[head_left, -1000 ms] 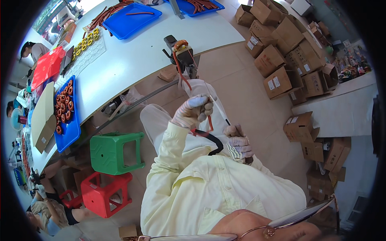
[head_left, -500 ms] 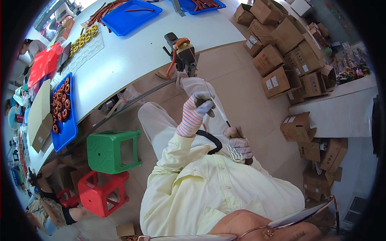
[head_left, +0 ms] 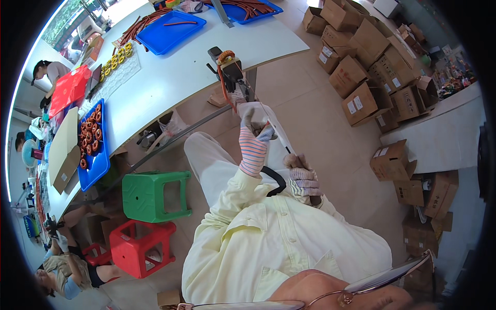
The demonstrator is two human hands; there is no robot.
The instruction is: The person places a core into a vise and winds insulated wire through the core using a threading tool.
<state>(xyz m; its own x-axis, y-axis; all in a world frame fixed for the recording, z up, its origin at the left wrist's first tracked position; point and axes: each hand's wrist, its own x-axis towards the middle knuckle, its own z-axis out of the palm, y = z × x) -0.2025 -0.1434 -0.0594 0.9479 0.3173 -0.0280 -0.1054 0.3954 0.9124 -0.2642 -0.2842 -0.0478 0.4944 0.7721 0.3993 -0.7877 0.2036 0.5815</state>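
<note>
A ring-shaped coil (head_left: 227,56) wound with orange-brown wire sits on top of a black clamp (head_left: 232,72) at the table's edge. Thin reddish wire (head_left: 221,84) hangs down from it toward my lap. My left hand (head_left: 254,140), in a striped glove, is closed with fingertips pinched around the wire, just below the clamp. Gloved too, my right hand (head_left: 304,180) is wrapped around a dark-handled tool (head_left: 314,200) over my right thigh. The tool's thin dark tip (head_left: 288,150) points up toward the left hand; its far end is hard to make out.
On the white table (head_left: 170,77) lie blue trays (head_left: 170,32), reddish wire lengths, yellow rings (head_left: 114,63) and a tray of finished-looking coils (head_left: 91,135). Green (head_left: 147,196) and red (head_left: 137,248) stools stand left. Cardboard boxes (head_left: 361,103) are piled right. Other people sit at left.
My left hand has moved up a little toward the clamp, its fingers turned more upward. My right hand has shifted slightly up, still gripping the tool. The whole view has swung slightly.
</note>
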